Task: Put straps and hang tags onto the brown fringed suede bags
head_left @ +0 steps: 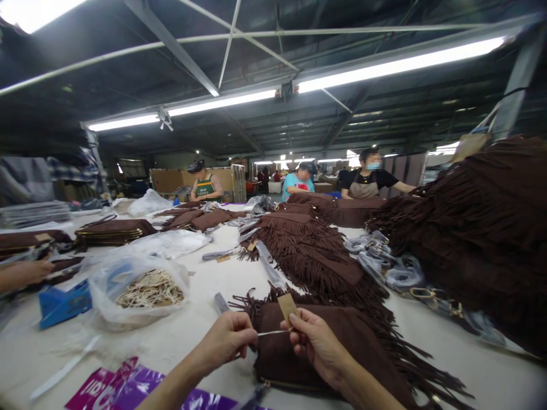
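Pinching a thin white cord (273, 332) between both hands. Left hand (224, 340): fingers in a narrow pinch on one end. Right hand (318, 347): same on the other end. Kraft tag (287, 306) stands just above my right fingers, close to the near fringed brown suede bag (286, 364), which lies flat on the white worktable (171, 341) under my hands. Cord looks run through the tag; no knot visible, so tying looks undone. Next bag in the row (307, 250) has a small tag (253, 245) in its fringe. Big fringed stack (470, 228) on the right: can't tell if tagged. Clear plastic bag of tags and cord (149, 290) sits left, well filled.
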### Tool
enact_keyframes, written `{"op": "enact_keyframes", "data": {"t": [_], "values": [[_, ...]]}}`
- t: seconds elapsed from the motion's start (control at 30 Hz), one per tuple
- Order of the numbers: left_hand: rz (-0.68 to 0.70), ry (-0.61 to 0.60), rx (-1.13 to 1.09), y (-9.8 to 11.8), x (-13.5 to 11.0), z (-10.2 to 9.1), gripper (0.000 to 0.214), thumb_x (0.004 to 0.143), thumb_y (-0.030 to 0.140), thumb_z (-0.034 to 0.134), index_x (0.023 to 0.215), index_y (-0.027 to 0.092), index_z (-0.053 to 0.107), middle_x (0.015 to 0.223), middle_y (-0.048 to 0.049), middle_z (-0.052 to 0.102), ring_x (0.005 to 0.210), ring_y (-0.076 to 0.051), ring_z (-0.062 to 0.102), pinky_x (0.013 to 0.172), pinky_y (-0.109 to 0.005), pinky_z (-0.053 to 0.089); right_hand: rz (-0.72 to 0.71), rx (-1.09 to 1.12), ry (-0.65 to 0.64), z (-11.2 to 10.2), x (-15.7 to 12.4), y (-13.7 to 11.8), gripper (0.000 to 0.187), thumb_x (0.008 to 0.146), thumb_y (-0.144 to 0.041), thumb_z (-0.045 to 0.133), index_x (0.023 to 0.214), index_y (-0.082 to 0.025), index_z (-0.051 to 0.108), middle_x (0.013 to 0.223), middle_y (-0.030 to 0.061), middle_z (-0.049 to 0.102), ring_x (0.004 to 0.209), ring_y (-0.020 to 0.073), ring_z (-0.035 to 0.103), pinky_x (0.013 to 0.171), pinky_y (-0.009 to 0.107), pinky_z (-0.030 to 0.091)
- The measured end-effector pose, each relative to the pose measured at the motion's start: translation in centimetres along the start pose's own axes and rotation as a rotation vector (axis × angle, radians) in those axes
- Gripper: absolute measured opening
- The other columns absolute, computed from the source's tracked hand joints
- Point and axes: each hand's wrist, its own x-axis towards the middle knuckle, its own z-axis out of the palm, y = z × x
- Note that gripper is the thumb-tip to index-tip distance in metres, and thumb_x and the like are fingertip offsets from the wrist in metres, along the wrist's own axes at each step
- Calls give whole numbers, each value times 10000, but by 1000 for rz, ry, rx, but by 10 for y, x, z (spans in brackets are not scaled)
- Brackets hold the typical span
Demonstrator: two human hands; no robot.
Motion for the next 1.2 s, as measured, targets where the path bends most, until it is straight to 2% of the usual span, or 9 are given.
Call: {"op": "enact_keyframes", "data": {"t": [0.17,0.3,0.4,0.5,0.63,0.73,0.83,1.0,1.2], "values": [[36,-7,87,-1,3,10,317,714,493,554,629,192,503,399,89,461,327,-52,310,379,-187,224,-26,-27,67,-12,1,2,392,623,-389,868,770,-157,588,738,6,686,493,43,559,431,123,472],[81,-24,194,6,-1,10,180,776,339,504,685,187,536,522,48,543,415,-87,413,435,-201,318,-47,-273,187,-21,7,-1,209,752,-298,717,860,-174,588,849,65,701,560,111,623,493,213,535],[196,18,457,20,-6,13,163,787,208,512,630,191,552,569,18,581,542,-128,512,546,-229,369,-351,-561,295,-16,3,-5,344,732,-242,665,1068,-202,608,1181,116,636,748,184,671,703,338,583],[311,62,766,37,-7,20,189,818,165,493,665,199,597,657,-20,642,671,-178,580,644,-267,387,-650,-788,92,5,-10,-9,380,792,-265,576,1166,-208,615,1316,105,571,1014,229,636,944,372,499],[331,50,825,46,-6,24,195,794,119,481,729,202,644,738,-37,689,719,-196,603,660,-276,390,-509,-843,-193,33,-22,-5,298,895,-315,469,1104,-200,649,942,46,713,879,207,663,807,312,521],[316,48,805,38,-8,18,176,799,148,508,690,196,637,666,-7,668,654,-167,589,608,-247,383,-474,-937,-175,31,-20,1,214,894,-326,512,942,-205,683,741,-1,692,673,171,629,652,257,476],[306,58,765,19,-14,12,145,814,160,523,722,188,632,654,12,650,645,-146,582,601,-227,397,-489,-1086,-186,18,-13,8,149,855,-252,559,770,-206,673,715,-19,684,688,155,615,648,237,418],[565,24,793,-26,-22,9,151,767,110,602,876,210,632,944,-25,652,919,-193,563,812,-294,437,-441,-1184,-205,8,-6,17,177,868,-207,499,719,-205,596,674,-31,657,670,144,584,697,245,403],[659,73,951,-54,-16,3,100,821,122,583,854,214,563,968,-33,634,1038,-231,526,994,-426,373,-359,-1036,-261,7,-3,25,173,861,-251,476,694,-210,492,649,-24,565,650,150,531,630,241,391]]}}
